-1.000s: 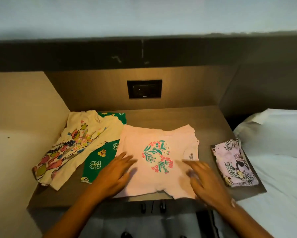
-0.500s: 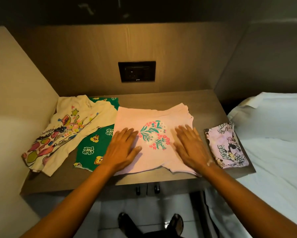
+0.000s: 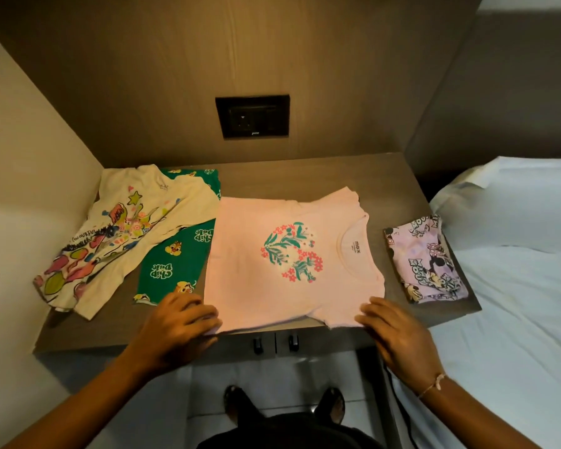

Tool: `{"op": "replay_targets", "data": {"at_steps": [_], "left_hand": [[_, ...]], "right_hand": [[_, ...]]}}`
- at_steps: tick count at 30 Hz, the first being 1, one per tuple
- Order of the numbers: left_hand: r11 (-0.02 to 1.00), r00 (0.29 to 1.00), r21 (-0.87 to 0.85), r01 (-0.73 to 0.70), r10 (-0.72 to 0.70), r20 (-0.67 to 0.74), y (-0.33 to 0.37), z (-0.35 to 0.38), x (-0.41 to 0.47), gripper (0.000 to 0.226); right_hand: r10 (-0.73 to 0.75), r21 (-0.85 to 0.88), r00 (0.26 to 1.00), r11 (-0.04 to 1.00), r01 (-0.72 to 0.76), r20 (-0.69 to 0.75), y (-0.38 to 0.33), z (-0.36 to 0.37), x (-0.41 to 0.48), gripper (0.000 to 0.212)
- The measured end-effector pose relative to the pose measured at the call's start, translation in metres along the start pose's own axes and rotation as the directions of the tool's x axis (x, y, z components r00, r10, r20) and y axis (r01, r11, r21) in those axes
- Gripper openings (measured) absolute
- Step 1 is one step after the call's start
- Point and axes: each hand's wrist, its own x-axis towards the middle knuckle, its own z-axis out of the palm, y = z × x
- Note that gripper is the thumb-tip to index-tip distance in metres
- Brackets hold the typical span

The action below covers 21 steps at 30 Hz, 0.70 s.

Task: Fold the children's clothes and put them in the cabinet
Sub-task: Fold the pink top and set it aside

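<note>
You have four garments on the cabinet top [image 3: 305, 170]. Your left hand [image 3: 178, 328] and right hand [image 3: 399, 335] each pinch the near edge of the one pink shirt [image 3: 272, 286] at the centre.

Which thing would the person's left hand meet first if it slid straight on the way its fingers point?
The left hand points up and right, fingertips at the pink T-shirt's near left corner. That shirt comes first; whether they already touch it is unclear.

"max" on pink shirt [image 3: 292, 254] neck label, "Chip Dale" — upside down — on green garment [image 3: 175, 264]
</note>
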Motion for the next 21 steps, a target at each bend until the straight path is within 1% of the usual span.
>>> {"op": "replay_targets", "data": {"at_steps": [1, 3, 4, 5, 6, 7, 8, 9, 10, 11, 12, 14, 15, 17, 19, 21], "left_hand": [[1.0, 1.0, 0.011, -0.013, 0.013, -0.019, 0.006, 0.0, -0.003, 0.028], [0.999, 0.999, -0.032, -0.011, 0.01, -0.041, 0.019, -0.007, -0.007, 0.039], [0.995, 0.998, -0.094, 0.032, -0.036, -0.045, 0.025, -0.013, -0.007, 0.039], [0.974, 0.991, -0.192, 0.119, -0.129, -0.045, 0.03, -0.021, -0.006, 0.033], [0.917, 0.964, -0.321, 0.239, -0.263, -0.035, 0.033, -0.031, -0.003, 0.024], [0.818, 0.919, -0.457, 0.35, -0.395, -0.005, 0.033, -0.041, 0.002, 0.018], [0.699, 0.867, -0.573, 0.428, -0.496, 0.043, 0.031, -0.051, 0.009, 0.012], [0.594, 0.825, -0.653, 0.47, -0.559, 0.086, 0.026, -0.059, 0.02, 0.006], [0.535, 0.793, -0.684, 0.496, -0.599, 0.107, 0.019, -0.065, 0.033, 0.008], [0.501, 0.77, -0.688, 0.525, -0.624, 0.133, 0.011, -0.069, 0.049, 0.013], [0.475, 0.753, -0.683, 0.554, -0.636, 0.168, 0.003, -0.07, 0.065, 0.012], [0.449, 0.722, -0.649, 0.615, -0.652, 0.233, -0.015, -0.066, 0.098, 0.013], [0.455, 0.707, -0.619, 0.64, -0.664, 0.242, -0.024, -0.061, 0.113, 0.015], [0.515, 0.681, -0.49, 0.704, -0.684, 0.259, -0.043, -0.049, 0.139, 0.02], [0.567, 0.661, -0.353, 0.744, -0.7, 0.271, -0.057, -0.035, 0.158, 0.024], [0.594, 0.645, -0.255, 0.763, -0.718, 0.26, -0.067, -0.024, 0.169, 0.025]], "right_hand": [[0.017, 0.008, 1.0, 1.0, -0.017, -0.01, -0.002, -0.003, -0.001, 0.018], [0.054, 0.063, 0.999, 0.997, -0.054, 0.003, -0.008, -0.011, -0.002, 0.029], [0.071, 0.089, 0.997, 0.993, -0.072, 0.017, -0.011, -0.017, -0.003, 0.028], [0.081, 0.129, 0.996, 0.988, -0.084, 0.034, -0.015, -0.026, -0.004, 0.021], [0.1, 0.183, 0.994, 0.977, -0.108, 0.048, -0.019, -0.037, -0.003, 0.016], [0.129, 0.233, 0.99, 0.962, -0.14, 0.063, -0.021, -0.048, 0.001, 0.017], [0.142, 0.26, 0.987, 0.953, -0.156, 0.071, -0.02, -0.057, 0.007, 0.019], [0.145, 0.257, 0.987, 0.953, -0.159, 0.073, -0.018, -0.066, 0.018, 0.019], [0.132, 0.238, 0.989, 0.96, -0.144, 0.066, -0.015, -0.072, 0.032, 0.018], [0.114, 0.192, 0.992, 0.974, -0.122, 0.054, -0.011, -0.076, 0.048, 0.015], [0.105, 0.135, 0.993, 0.985, -0.111, 0.055, -0.004, -0.076, 0.065, 0.013], [0.15, 0.042, 0.985, 0.987, -0.154, 0.085, 0.011, -0.071, 0.097, 0.013], [0.189, 0.017, 0.976, 0.981, -0.192, 0.109, 0.02, -0.066, 0.111, 0.014], [0.239, -0.024, 0.957, 0.971, -0.239, 0.165, 0.035, -0.055, 0.133, 0.016], [0.256, -0.095, 0.941, 0.966, -0.241, 0.221, 0.047, -0.044, 0.15, 0.017], [0.271, -0.17, 0.934, 0.957, -0.236, 0.233, 0.055, -0.035, 0.159, 0.02]]}}
